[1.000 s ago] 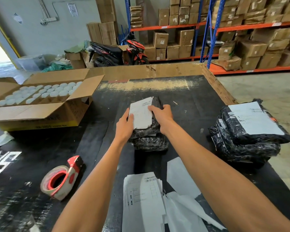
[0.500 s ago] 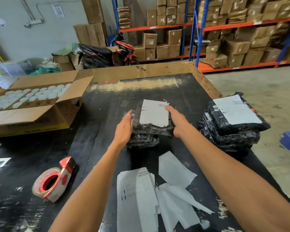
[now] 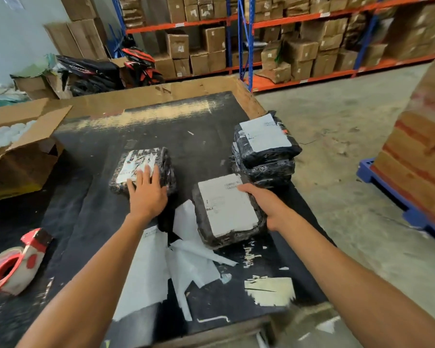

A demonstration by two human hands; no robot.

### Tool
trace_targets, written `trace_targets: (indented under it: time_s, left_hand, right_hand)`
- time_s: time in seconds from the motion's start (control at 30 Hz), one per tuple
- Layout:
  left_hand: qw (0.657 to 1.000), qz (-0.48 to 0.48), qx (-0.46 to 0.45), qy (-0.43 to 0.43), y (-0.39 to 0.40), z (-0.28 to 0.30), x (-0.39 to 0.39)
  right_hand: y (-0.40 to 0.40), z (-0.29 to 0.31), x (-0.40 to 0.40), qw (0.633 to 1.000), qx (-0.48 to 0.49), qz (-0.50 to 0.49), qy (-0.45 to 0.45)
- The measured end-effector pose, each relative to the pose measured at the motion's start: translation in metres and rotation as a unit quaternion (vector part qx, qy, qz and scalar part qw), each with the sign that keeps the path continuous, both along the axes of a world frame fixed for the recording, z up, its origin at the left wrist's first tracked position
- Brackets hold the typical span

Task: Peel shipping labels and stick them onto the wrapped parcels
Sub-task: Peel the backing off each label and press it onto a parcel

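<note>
Labelled parcel [image 3: 226, 209] sits tilted over loose label sheets [image 3: 186, 257] on the black bench [image 3: 91, 222], gripped at its right edge by the right hand [image 3: 264, 204]. Left hand [image 3: 146, 194], fingers straight, presses flat on a second parcel [image 3: 142, 169] nearby. Stack of labelled parcels [image 3: 264, 149] beyond; tape dispenser [image 3: 13, 262] at left

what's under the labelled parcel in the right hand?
Under the labelled parcel, gripped by the right hand: the black table and white backing paper at its left edge. The rest is covered.
</note>
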State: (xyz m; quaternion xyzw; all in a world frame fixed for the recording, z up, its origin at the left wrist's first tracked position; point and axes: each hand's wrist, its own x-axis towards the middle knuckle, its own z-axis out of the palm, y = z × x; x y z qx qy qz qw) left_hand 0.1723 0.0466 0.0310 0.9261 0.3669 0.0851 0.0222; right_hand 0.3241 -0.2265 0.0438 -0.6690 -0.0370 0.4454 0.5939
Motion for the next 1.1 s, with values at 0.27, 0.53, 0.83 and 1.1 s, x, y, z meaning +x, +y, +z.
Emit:
trace_targets:
  time_s: [0.27, 0.53, 0.83, 1.1]
  left_hand:
    - [0.998, 0.015, -0.064, -0.002, -0.019, 0.006, -0.003]
    - [0.992, 0.012, -0.128, 0.02, -0.012, 0.01, -0.003]
    - [0.991, -0.036, -0.115, -0.049, -0.019, 0.009, -0.013]
    - [0.972, -0.045, -0.168, -0.157, -0.037, -0.009, -0.083]
  right_hand:
    - [-0.087, -0.023, 0.042, 0.997, -0.036, -0.072, -0.014]
    - [-0.085, -0.025, 0.075, 0.979, -0.121, -0.077, -0.146]
    - [-0.059, -0.005, 0.034, 0.81, -0.299, -0.024, -0.504]
    - [0.048, 0.0, -0.091, 0.883, -0.041, 0.145, -0.444]
